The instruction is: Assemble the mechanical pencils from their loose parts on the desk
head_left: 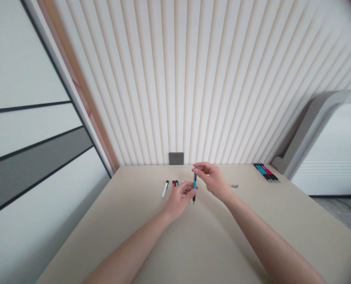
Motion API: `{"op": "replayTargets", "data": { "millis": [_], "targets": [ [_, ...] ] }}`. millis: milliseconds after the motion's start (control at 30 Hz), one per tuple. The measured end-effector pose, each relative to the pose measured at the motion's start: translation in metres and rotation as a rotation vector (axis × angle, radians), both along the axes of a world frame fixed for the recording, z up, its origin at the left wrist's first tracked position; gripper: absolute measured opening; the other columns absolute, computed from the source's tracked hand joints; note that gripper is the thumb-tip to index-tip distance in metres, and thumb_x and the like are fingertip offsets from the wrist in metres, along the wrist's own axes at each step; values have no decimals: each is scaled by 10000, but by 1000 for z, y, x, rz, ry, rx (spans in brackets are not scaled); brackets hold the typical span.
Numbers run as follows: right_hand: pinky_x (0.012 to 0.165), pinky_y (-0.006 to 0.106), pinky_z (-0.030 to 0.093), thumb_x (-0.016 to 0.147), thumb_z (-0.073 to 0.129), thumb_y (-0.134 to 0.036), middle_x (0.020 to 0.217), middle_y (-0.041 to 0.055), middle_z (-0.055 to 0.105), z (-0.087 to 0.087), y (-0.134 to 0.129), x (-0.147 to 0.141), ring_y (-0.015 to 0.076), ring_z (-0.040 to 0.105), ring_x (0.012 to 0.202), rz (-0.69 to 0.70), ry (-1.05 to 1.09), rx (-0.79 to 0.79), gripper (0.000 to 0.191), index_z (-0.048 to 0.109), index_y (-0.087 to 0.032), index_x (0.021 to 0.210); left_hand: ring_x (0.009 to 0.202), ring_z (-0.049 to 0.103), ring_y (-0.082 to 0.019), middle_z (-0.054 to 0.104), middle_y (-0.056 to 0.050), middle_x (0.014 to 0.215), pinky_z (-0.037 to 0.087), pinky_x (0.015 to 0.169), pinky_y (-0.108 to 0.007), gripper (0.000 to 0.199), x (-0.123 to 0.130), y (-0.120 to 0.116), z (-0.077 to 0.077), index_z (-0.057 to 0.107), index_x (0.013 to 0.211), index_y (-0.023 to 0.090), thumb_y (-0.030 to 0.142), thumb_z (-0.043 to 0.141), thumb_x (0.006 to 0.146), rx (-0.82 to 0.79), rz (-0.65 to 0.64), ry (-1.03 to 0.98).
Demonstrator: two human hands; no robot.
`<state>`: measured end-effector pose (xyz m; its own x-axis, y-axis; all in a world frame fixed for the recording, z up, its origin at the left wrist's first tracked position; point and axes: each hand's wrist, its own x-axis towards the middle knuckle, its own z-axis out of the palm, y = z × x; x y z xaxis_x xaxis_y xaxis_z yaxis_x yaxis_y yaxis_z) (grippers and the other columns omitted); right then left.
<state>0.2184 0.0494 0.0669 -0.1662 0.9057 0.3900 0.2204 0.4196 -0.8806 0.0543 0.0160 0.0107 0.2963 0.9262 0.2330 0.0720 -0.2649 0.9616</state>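
Note:
Over the table, a blue and black pen (194,184) is held nearly upright with its tip pointing down. My left hand (179,199) pinches the pen's lower barrel between thumb and fingers. At the pen's upper end, the thumb and fingers of my right hand (212,179) are closed on the top. Beyond my left hand lie a red and black piece (173,183) and a blue and black piece (177,183), both partly hidden by that hand. A white marker-like stick (165,189) with a black end lies to their left.
Several blue and red pens (265,172) lie side by side at the table's back right. Small greyish bits (234,186), too small to name, sit right of my right hand. A dark wall socket (176,158) is on the ribbed wall behind the beige table (222,244).

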Motion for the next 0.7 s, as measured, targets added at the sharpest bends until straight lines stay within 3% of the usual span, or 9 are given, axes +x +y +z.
{"op": "replayTargets", "data": {
  "millis": [200, 367, 600, 700],
  "targets": [
    [750, 315, 481, 839, 613, -399, 860, 42, 715, 5, -3, 9, 169, 636, 784, -5, -45, 34, 261, 686, -198, 990, 877, 610, -203, 664, -91, 976, 472, 772, -317, 263, 2, -3, -17, 647, 1008, 143, 353, 603, 856, -31, -1, 60],
    [762, 323, 486, 842, 607, -387, 869, 49, 713, 8, -3, 10, 174, 637, 797, -17, -54, 45, 256, 681, -201, 1002, 886, 593, -204, 631, -80, 985, 473, 759, -302, 226, 2, -4, -14, 672, 910, 157, 362, 591, 860, 5, -72, 112],
    [744, 308, 495, 833, 602, -310, 888, 21, 696, 0, -7, 6, 157, 633, 786, 151, -95, -7, 403, 553, -247, 1228, 900, 551, -189, 573, -65, 983, 465, 754, -273, 211, -1, -1, -15, 625, 860, 164, 361, 555, 885, 43, -43, 113],
    [732, 302, 485, 840, 585, -291, 832, 13, 678, -3, -8, 3, 153, 622, 766, 130, -118, 13, 354, 573, -234, 1189, 963, 537, -205, 553, -70, 1001, 462, 782, -277, 218, -1, -1, -14, 617, 815, 165, 362, 554, 885, 73, -46, 127]
  ]
}}
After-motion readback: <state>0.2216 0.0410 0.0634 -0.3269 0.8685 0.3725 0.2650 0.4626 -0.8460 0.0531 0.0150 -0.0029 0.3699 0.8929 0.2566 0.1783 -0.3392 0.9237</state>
